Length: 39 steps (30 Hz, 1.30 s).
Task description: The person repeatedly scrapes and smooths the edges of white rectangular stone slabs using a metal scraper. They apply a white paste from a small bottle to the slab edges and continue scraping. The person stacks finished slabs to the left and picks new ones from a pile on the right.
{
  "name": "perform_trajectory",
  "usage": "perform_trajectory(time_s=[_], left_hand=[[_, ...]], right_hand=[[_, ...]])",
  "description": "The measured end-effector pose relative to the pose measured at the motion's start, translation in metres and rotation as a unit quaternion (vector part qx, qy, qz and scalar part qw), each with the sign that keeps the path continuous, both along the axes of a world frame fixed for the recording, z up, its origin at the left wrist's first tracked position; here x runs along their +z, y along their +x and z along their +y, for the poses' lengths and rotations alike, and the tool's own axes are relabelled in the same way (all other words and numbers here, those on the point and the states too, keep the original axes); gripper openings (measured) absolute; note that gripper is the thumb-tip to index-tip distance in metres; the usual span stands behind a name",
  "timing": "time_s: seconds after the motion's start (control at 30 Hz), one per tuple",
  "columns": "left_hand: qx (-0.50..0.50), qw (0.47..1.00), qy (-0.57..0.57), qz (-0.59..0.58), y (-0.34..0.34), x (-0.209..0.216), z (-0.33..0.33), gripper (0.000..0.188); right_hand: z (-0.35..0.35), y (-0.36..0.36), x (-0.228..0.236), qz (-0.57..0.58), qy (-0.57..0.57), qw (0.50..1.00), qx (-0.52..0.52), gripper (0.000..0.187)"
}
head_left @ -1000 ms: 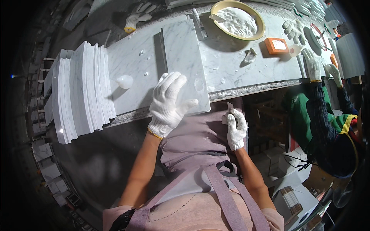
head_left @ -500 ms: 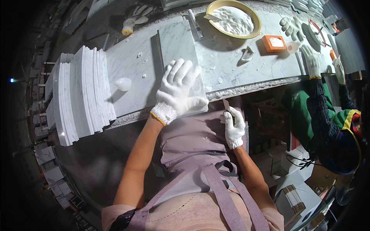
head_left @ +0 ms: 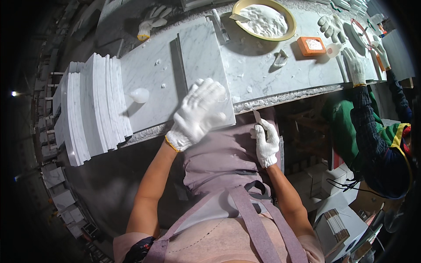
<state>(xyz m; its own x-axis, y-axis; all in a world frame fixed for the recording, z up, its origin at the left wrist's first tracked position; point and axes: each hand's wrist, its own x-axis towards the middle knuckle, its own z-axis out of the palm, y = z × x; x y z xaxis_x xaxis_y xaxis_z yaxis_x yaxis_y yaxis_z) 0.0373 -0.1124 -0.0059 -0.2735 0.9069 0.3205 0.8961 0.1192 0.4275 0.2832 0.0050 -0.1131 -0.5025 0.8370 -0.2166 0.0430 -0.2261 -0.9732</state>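
My left hand (head_left: pixel 198 115), in a white knitted glove, rests with its fingers extended on the near end of a grey-veined white marble slab (head_left: pixel 199 55). The slab lies on a larger marble worktop (head_left: pixel 280 83) and reaches slightly past its rough front edge. My right hand (head_left: pixel 266 143), gloved as well, is closed around a small flat blade like a putty knife (head_left: pixel 257 116). The blade points up beside the worktop's edge, and the hand covers its lower part. Nothing touches the blade's tip.
Marble slabs (head_left: pixel 98 105) stand in a row at the left, near a translucent cup-like piece (head_left: pixel 140 95). A yellow basin (head_left: pixel 291 26) of white paste, an orange block (head_left: pixel 312 46) and loose gloves (head_left: pixel 331 27) sit farther back. At the right, a co-worker's gloved hands (head_left: pixel 354 65) work at the worktop.
My left hand has slid nearer to me along the slab, slightly leftward, with its fingers closer together. My right hand has barely moved. The co-worker's far hand has shifted up a little.
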Motion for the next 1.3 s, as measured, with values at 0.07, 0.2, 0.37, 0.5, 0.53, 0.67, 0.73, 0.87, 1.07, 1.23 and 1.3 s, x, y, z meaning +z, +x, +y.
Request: perform_trajectory(time_s=[0.07, 0.2, 0.37, 0.5, 0.53, 0.67, 0.73, 0.87, 1.07, 1.23, 1.3], left_hand=[[0.080, 0.997, -0.018, 0.013, -0.002, 0.000, -0.002, 0.070], [-0.009, 0.995, -0.020, 0.096, 0.004, 0.001, -0.003, 0.071], [0.068, 0.997, -0.001, 0.022, 0.007, 0.006, 0.001, 0.069], [0.004, 0.996, -0.036, 0.084, 0.002, 0.011, 0.004, 0.063], [-0.047, 0.994, -0.022, 0.098, 0.002, 0.011, 0.004, 0.062], [0.055, 0.998, 0.010, -0.010, 0.004, 0.001, 0.011, 0.067], [0.067, 0.997, 0.005, 0.042, 0.003, -0.009, 0.019, 0.076], [0.107, 0.984, -0.008, 0.145, -0.009, -0.023, 0.039, 0.067], [0.050, 0.988, -0.002, 0.144, -0.019, -0.007, 0.040, 0.061], [-0.129, 0.988, -0.065, 0.061, -0.015, 0.014, 0.012, 0.067], [-0.065, 0.992, -0.070, 0.081, -0.024, 0.016, 0.015, 0.069]], right_hand=[[0.001, 0.001, 0.000, -0.001, 0.000, 1.000, 0.002, 0.026], [0.002, 0.003, -0.003, 0.001, 0.025, 0.999, 0.020, 0.027], [0.004, 0.007, -0.007, -0.012, 0.026, 0.999, 0.036, 0.028], [0.004, 0.006, -0.007, -0.013, 0.023, 0.999, 0.037, 0.029], [0.004, 0.006, -0.006, -0.015, 0.022, 0.999, 0.038, 0.029], [0.004, 0.005, -0.004, -0.013, 0.024, 0.999, 0.028, 0.028], [0.004, 0.005, -0.004, -0.014, 0.017, 0.999, 0.027, 0.028], [0.004, 0.006, -0.004, -0.021, 0.027, 0.999, 0.032, 0.028], [0.005, 0.006, -0.003, -0.018, 0.020, 0.999, 0.027, 0.028], [0.004, 0.005, -0.003, -0.012, 0.019, 0.999, 0.027, 0.028], [0.004, 0.006, -0.004, -0.021, 0.015, 0.999, 0.032, 0.027]])
